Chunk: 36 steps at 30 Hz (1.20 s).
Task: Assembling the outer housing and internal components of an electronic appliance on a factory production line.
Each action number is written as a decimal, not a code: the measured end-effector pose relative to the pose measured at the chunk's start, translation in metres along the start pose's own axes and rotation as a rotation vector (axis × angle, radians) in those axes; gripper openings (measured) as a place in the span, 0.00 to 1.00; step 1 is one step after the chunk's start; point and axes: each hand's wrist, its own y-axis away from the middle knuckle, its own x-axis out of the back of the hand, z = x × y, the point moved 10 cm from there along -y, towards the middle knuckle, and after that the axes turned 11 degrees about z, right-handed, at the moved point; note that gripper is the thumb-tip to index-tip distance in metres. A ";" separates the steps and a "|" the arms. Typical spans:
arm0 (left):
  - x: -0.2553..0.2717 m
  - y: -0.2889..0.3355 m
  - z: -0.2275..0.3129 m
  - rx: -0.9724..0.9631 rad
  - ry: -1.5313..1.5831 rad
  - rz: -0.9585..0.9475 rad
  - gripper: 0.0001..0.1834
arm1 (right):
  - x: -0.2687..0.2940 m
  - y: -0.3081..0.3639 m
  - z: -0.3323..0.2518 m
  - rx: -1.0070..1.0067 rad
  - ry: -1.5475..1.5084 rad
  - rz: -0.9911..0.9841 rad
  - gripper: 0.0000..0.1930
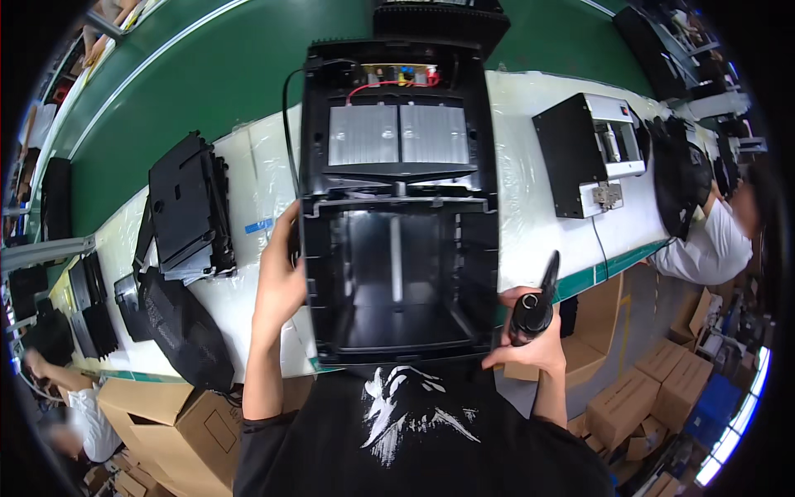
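— What have the hands got?

— My left hand (pixel 277 277) is pressed flat against the left wall of the housing (pixel 397 248), fingers curled round its edge, thumb up by the rim. My right hand (pixel 530 335) is wrapped tight on a black driver (pixel 534 306), tip pointing up and away from me, just beside the housing's right wall.

— And the housing itself?

— It lies open-side up on the white bench (pixel 530 166), straight in front of my chest, its near end at the bench edge. The near half is an empty black bay; the far half carries two ribbed metal plates (pixel 397 134) with red wires (pixel 389 83) above them.

— Anything else around?

— Stacked black panels (pixel 189 211) to my left, a black-and-white unit (pixel 590 153) to my right, cardboard boxes (pixel 178 414) below the bench.
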 end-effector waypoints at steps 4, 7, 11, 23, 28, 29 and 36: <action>0.009 0.005 -0.017 0.102 0.197 -0.017 0.29 | 0.013 -0.019 -0.021 -0.086 -0.474 0.103 0.52; 0.003 0.027 0.006 0.114 0.230 -0.030 0.35 | 0.076 -0.032 -0.059 0.110 -0.430 0.361 0.54; -0.004 0.032 0.011 0.210 0.242 -0.038 0.45 | 0.161 -0.010 -0.152 0.633 -0.661 0.373 0.40; -0.013 0.061 0.009 0.267 0.223 0.286 0.44 | 0.279 0.020 -0.148 1.084 -0.365 0.887 0.48; -0.024 0.073 0.017 0.252 0.223 0.326 0.44 | 0.275 0.020 -0.151 1.122 -0.375 0.925 0.47; -0.024 0.073 0.016 0.271 0.232 0.340 0.44 | 0.272 0.023 -0.155 1.144 -0.358 0.892 0.46; -0.022 0.069 0.015 0.217 0.243 0.366 0.45 | 0.266 -0.006 -0.151 1.103 -0.354 0.717 0.45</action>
